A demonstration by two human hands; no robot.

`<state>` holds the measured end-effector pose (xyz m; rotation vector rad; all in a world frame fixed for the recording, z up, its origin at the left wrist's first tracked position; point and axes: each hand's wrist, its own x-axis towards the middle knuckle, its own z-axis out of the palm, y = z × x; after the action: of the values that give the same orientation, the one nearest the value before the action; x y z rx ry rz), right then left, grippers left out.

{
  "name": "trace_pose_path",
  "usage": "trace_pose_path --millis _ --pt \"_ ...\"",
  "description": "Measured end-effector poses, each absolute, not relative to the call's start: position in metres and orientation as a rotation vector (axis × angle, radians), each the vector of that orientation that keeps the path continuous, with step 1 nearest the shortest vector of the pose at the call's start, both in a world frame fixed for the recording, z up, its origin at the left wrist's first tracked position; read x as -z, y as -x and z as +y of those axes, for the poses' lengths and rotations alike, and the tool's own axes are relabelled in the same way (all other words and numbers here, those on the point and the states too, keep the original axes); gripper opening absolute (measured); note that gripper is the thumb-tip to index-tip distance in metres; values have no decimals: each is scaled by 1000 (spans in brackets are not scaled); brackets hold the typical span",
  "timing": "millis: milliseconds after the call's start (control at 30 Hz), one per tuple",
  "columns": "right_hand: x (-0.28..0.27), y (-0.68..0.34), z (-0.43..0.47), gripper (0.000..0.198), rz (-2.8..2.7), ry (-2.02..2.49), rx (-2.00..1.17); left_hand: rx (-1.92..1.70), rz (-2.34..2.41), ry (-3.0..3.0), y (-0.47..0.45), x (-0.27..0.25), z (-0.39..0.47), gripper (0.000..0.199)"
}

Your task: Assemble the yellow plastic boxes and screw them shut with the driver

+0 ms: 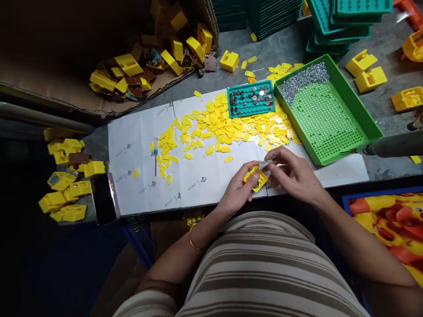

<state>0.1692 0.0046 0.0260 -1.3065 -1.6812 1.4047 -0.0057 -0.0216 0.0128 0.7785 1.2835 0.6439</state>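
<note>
Near the front edge of the table my left hand (240, 187) is closed around a yellow plastic housing (259, 181), its open side facing up. Between the thumb and fingers of my right hand (294, 174) is a small grey part (265, 164), held right at the housing's upper edge; whether the two touch I cannot tell. Beyond my hands many small yellow plastic pieces (218, 121) lie in a loose pile. A teal tray (251, 113) with button cells in it rests on that pile. A screwdriver (155, 154) with a clear handle lies to the left.
A green perforated basket (350, 103) holding many small screws stands at the right, near a power-driver-like rod (396, 146). At the left are a phone (104, 199) and yellow housings (71, 189). A cardboard box (109, 103) and stacked teal trays (343, 26) stand behind.
</note>
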Motion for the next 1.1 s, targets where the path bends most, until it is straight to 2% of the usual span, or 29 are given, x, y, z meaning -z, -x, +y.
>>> trace_pose_path --millis 67,200,300,367,467,600,800,1100 --pt "-23 -163 0 10 -1601 1270 -1395 -659 1273 -718 4 -12 -23 39" --pt "-17 -155 -6 9 -1579 1254 -1164 -681 1092 -466 6 -13 -21 48" --pt "-14 -156 -12 21 -1559 1232 -1118 -699 953 -323 11 -14 -19 50" --pt "-15 -159 -15 25 -1684 1187 -1067 -727 932 -285 13 -16 -18 49" --pt "-20 -162 -18 15 -2036 1078 -838 -773 936 -262 14 -21 -20 47" --pt "-27 -165 -24 14 -2273 1100 -605 -817 920 -251 11 -30 -22 41" --pt "-29 -170 -29 18 -2318 1108 -596 -800 945 -268 8 -29 -25 29" --pt "-34 -169 -29 18 -2410 1084 -591 -775 972 -352 8 -28 -28 29"
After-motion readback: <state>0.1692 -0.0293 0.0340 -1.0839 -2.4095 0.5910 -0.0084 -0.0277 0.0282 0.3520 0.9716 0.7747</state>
